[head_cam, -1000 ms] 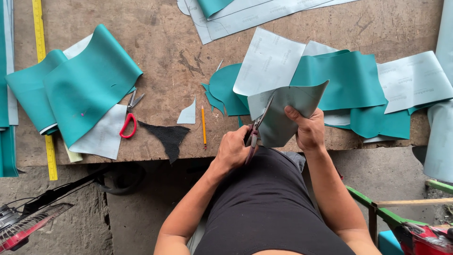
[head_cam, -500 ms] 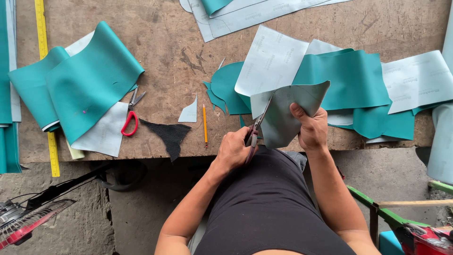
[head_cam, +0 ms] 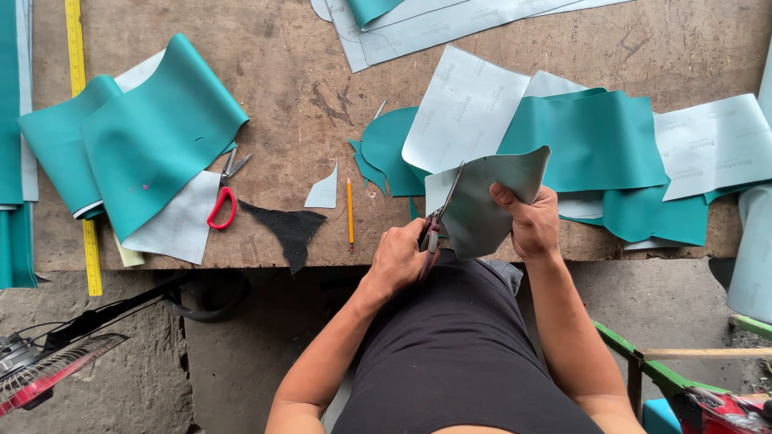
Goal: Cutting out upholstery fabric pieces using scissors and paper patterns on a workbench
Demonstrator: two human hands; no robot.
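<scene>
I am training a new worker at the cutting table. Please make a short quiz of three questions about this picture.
1. True or false: the scissors with red handles are in the person's left hand.
2. Which thing lies on the wooden table between the small pale scrap and the sheet being cut?
A. a yellow pencil
B. a hammer
C. a glue bottle
3. Fill in: the right hand holds the grey-backed sheet by its ____ edge.

Key:
1. False. They lie on the table beside the folded teal sheets; the left hand works another pair of scissors.
2. A, the yellow pencil.
3. Right.
</scene>
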